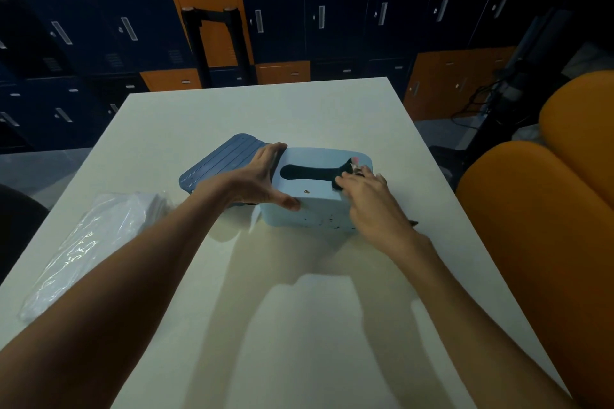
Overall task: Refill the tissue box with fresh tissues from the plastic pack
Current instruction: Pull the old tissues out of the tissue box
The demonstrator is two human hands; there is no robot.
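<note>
Pale blue plastic forms the tissue box [312, 199], which sits near the middle of the white desk [299, 309] with its long dark slot [305, 173] facing up. Small brown specks dot its top and near face.

The left hand [262, 179] spans the box's left end. Its fingers are hooked over the far top edge and its thumb is pressed to the near face, so that grip is clamped on the box. The right hand [368, 206] lies over the box's right end, and its fingertips seem to reach the right end of the slot. Motion blur smears them, and I cannot tell whether that grip is closed on anything or only resting there.

A darker blue ribbed panel [219, 163] lies flat on the desk behind the left hand, just beside the box's left side.

The plastic pack [89, 242] lies by the desk's left edge, well apart from the box and to the left of the left forearm. White tissues show through its clear, crinkled film.

Dark blue and orange lockers [299, 10] stand beyond the desk's far edge, with a black frame [212, 40] in front of them. Orange chairs [548, 226] stand at the right.
</note>
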